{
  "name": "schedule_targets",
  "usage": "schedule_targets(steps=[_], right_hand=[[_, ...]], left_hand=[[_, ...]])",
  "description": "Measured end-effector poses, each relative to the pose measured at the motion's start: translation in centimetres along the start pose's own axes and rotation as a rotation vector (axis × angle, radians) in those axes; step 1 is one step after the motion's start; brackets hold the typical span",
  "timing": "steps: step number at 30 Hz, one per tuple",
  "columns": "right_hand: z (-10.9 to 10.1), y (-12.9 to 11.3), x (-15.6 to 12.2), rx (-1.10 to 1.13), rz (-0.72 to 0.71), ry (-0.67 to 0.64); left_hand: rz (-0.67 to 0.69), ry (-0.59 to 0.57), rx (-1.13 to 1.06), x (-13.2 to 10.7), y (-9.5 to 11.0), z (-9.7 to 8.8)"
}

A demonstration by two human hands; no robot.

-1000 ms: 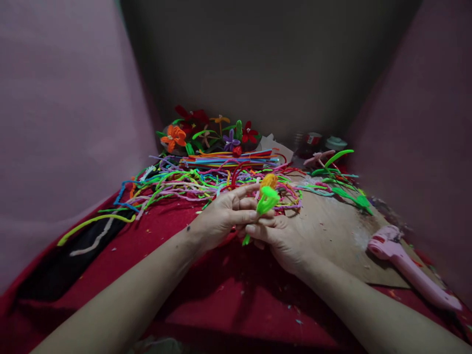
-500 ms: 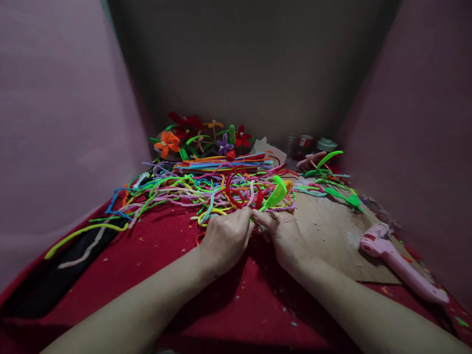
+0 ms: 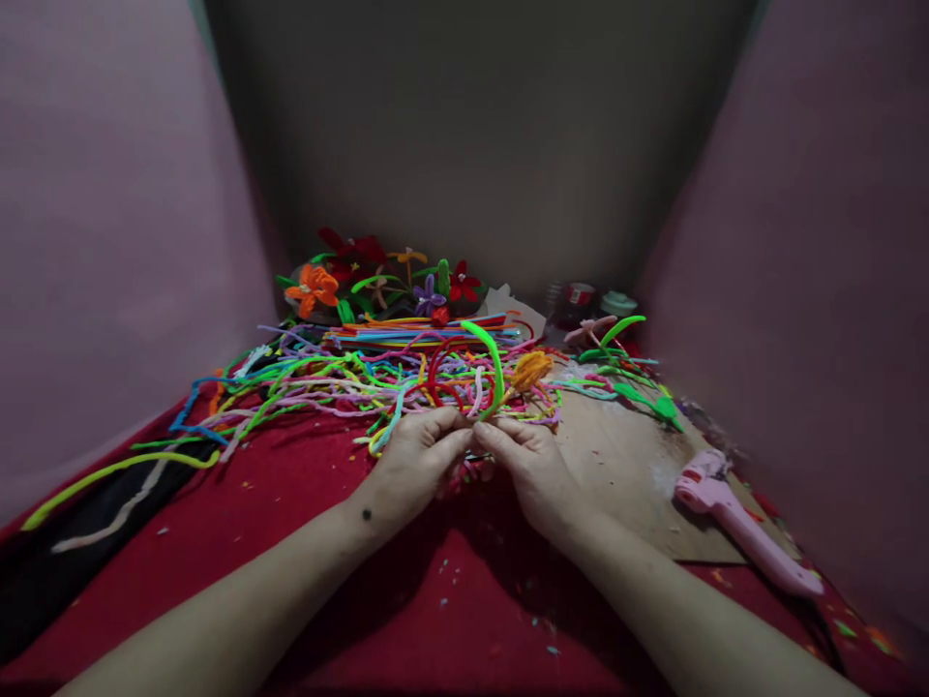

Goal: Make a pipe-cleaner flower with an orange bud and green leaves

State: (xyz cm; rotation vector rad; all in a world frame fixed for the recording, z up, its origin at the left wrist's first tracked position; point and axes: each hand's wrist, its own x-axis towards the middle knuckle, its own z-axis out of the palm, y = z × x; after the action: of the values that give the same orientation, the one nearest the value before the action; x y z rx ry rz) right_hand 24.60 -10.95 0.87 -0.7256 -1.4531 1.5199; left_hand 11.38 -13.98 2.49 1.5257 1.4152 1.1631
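Observation:
My left hand [image 3: 417, 455] and my right hand [image 3: 533, 469] meet fingertip to fingertip in front of the pile. Both are closed in a pinch at the lower end of a bright green pipe-cleaner leaf [image 3: 496, 360]. The leaf stands up from the fingers, seen edge-on, its tip curving to the left. Its lower end is hidden by my fingers. Behind the hands lies a tangle of colourful pipe cleaners [image 3: 334, 387]. An orange-yellow looped pipe-cleaner piece [image 3: 532, 371] rests just beyond my right hand, and red loops [image 3: 435, 373] curve up behind my left.
A pink glue gun [image 3: 747, 523] lies on the right, partly over a cardboard sheet [image 3: 624, 484]. Pipe-cleaner flowers [image 3: 312, 288] and a bundle of straight pipe cleaners [image 3: 428, 331] sit at the back. Scraps dot the red cloth [image 3: 290, 542]. Bottles [image 3: 579, 300] stand near the wall.
The green leaf has turned from its broad side, leaning right, to edge-on and curving left. My left hand has rolled so its thumb shows. The whole view has shifted slightly.

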Motion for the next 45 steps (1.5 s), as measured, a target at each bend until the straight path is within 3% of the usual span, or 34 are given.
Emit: schedule_targets(steps=[4, 9, 12, 15, 20, 23, 27, 30, 36, 45], right_hand=[[-0.4, 0.6, 0.2, 0.151, 0.003, -0.108], [-0.6, 1.5, 0.6, 0.307, 0.037, -0.139], [-0.7, 1.6, 0.7, 0.316, 0.033, -0.113], [-0.7, 1.5, 0.6, 0.314, 0.002, -0.055], [-0.5, 1.2, 0.6, 0.224, -0.024, 0.045], [-0.4, 1.1, 0.6, 0.214, -0.006, 0.065], [-0.2, 1.0, 0.4, 0.227, 0.037, 0.081], [-0.1, 1.1, 0.5, 0.241, 0.042, 0.034], [-0.6, 1.2, 0.7, 0.182, -0.036, -0.028], [-1.3, 0.8, 0.8, 0.023, -0.079, -0.070]], left_hand=[[-0.172, -0.084, -0.311, 0.1, 0.0, 0.0], [-0.246, -0.220, -0.621, 0.2, -0.3, 0.0], [-0.255, -0.300, -0.680, 0.2, -0.4, -0.1], [-0.231, -0.294, -0.612, 0.2, -0.3, -0.3], [-0.109, -0.208, -0.281, -0.1, 0.2, -0.2], [0.074, -0.137, -0.012, -0.2, 0.0, 0.1], [0.413, 0.070, 0.504, -0.3, -1.3, 0.4], [0.498, 0.103, 0.703, -0.4, -2.2, 0.5], [0.453, 0.115, 0.547, -0.7, -1.3, 0.3], [0.192, 0.042, 0.172, -0.6, -0.4, 0.4]])
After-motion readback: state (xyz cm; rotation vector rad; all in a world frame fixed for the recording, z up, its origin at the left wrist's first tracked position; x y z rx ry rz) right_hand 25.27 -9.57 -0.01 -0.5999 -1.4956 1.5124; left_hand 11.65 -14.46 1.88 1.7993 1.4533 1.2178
